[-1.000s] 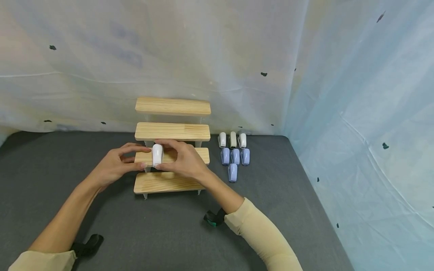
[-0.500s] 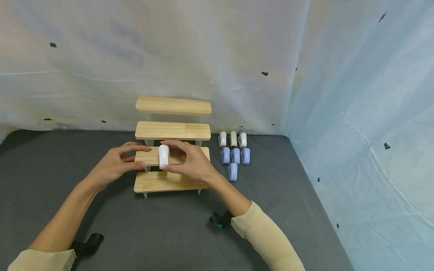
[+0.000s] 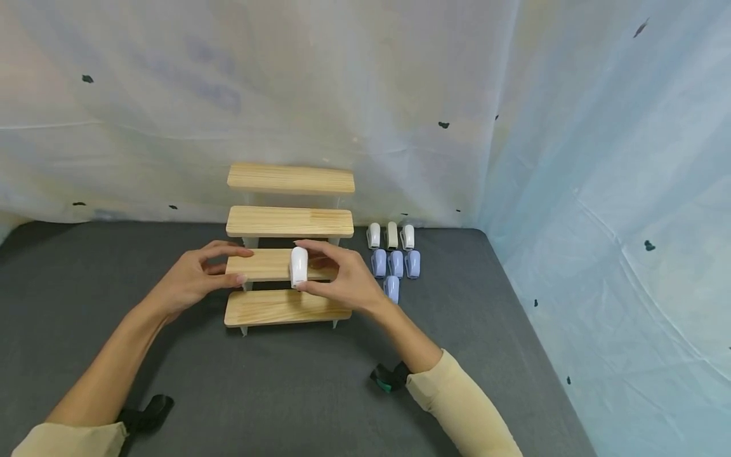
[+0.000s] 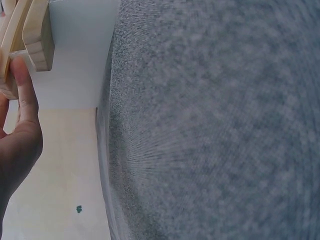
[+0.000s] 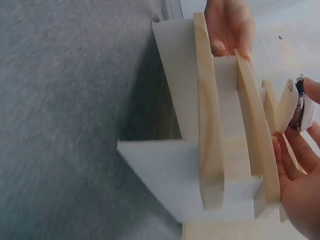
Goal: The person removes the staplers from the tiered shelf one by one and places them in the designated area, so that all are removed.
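My right hand (image 3: 348, 279) pinches a small white stapler (image 3: 298, 266) between thumb and fingers, over the second-lowest tier of a stepped wooden display stand (image 3: 274, 307). In the right wrist view, metal parts show inside the stapler (image 5: 301, 105), which is off the tier boards. Thumb and fingers of my left hand (image 3: 197, 276) grip the left end of that same tier. The left wrist view has the left hand (image 4: 22, 135) at the end of a wooden board, with the stapler out of sight.
Right of the stand, small staplers stand in rows on the dark grey table (image 3: 274, 393): white and cream ones (image 3: 391, 235) at the back, several lavender ones (image 3: 395, 264) in front. A pale curtain (image 3: 285, 82) hangs behind, and another (image 3: 628, 222) along the right.
My right hand has moved to the right along the second-lowest tier with the white stapler. The left hand keeps its place on the tier's end.
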Demonstrator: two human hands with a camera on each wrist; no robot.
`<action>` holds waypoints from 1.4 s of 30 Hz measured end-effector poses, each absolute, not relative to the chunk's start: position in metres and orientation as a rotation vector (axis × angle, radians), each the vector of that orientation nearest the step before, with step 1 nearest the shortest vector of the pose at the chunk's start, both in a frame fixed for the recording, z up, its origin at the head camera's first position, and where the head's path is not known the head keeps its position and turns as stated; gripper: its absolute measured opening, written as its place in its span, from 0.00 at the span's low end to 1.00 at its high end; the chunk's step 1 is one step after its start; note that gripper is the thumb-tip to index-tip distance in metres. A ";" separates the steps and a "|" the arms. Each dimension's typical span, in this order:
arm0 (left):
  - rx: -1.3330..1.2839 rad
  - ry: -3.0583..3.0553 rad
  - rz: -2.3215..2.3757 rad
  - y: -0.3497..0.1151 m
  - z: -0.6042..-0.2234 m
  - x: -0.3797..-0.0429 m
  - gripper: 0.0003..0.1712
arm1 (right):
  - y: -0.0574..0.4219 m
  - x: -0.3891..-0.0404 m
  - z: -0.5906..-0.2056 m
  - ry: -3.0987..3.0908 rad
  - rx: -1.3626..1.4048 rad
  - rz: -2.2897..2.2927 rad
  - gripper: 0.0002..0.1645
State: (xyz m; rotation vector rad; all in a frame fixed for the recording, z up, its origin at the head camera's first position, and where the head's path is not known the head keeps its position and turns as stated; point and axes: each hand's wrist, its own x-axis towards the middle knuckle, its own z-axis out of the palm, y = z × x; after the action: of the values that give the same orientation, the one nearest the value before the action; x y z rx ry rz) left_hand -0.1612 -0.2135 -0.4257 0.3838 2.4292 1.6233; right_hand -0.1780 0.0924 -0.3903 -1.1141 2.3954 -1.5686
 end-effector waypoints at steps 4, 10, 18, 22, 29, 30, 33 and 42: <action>0.386 2.430 1.630 -0.215 -0.427 -0.160 0.31 | 0.103 -0.178 -0.393 2.408 -1.075 -1.585 0.38; 0.384 2.424 1.637 -0.213 -0.428 -0.159 0.31 | 0.124 -0.176 -0.390 2.430 -1.038 -1.576 0.38; 0.387 2.421 1.637 -0.213 -0.428 -0.160 0.31 | 0.146 -0.166 -0.378 2.448 -0.970 -1.604 0.38; 0.392 2.422 1.639 -0.213 -0.428 -0.161 0.31 | 0.150 -0.159 -0.366 2.447 -0.952 -1.607 0.37; 0.397 2.403 1.661 -0.211 -0.428 -0.161 0.31 | 0.159 -0.159 -0.367 2.446 -0.927 -1.603 0.37; 0.396 2.403 1.661 -0.210 -0.428 -0.161 0.31 | 0.161 -0.159 -0.368 2.446 -0.922 -1.603 0.37; 0.399 2.404 1.662 -0.210 -0.428 -0.162 0.31 | 0.167 -0.159 -0.369 2.448 -0.903 -1.606 0.37; 0.410 2.397 1.676 -0.209 -0.429 -0.161 0.31 | 0.185 -0.158 -0.374 2.493 -0.881 -1.610 0.36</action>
State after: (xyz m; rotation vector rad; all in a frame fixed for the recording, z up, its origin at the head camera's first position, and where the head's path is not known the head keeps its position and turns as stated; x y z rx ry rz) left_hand -0.1612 -0.2092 -0.4290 0.4096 2.3974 1.6761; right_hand -0.1583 0.1850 -0.3743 -0.8807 2.4929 -1.6104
